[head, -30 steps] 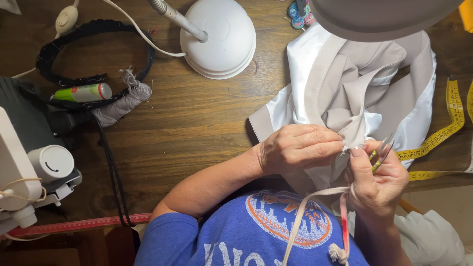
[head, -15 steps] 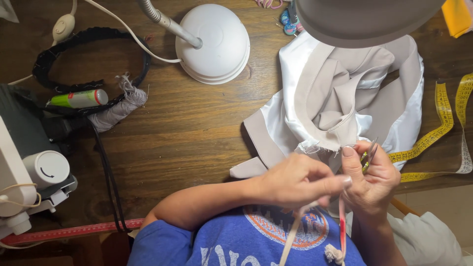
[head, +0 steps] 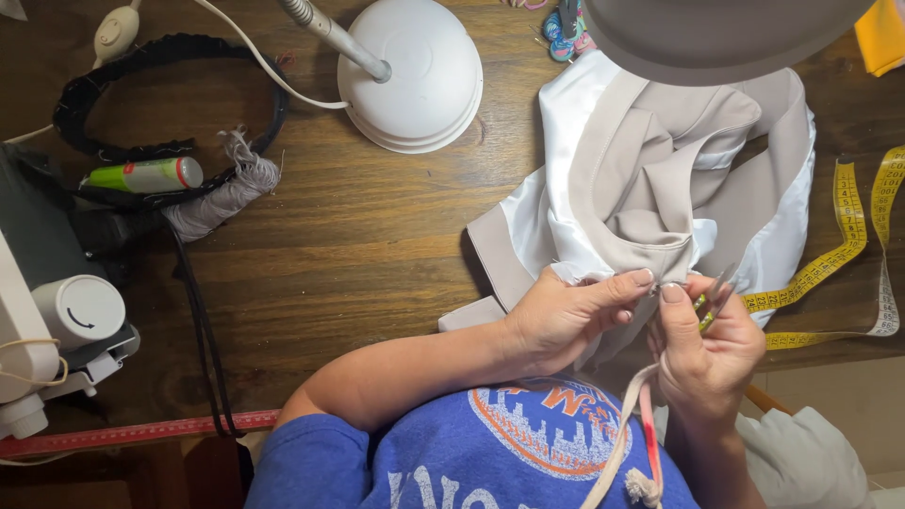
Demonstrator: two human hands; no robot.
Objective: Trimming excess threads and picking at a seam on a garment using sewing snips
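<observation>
Both hands (head: 650,320) have risen, pinching the beige garment's (head: 660,179) edge

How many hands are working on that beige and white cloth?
2. The left hand pinches the edge of the beige and white cloth at the desk's near side; the right hand, just beside it, holds small snips. No other hands show.

The garment (head: 660,179) pairs matt beige cloth with glossy white satin lining; the counter (head: 358,236) is dark grained wood; the lamp base (head: 424,75) is smooth white plastic
</observation>
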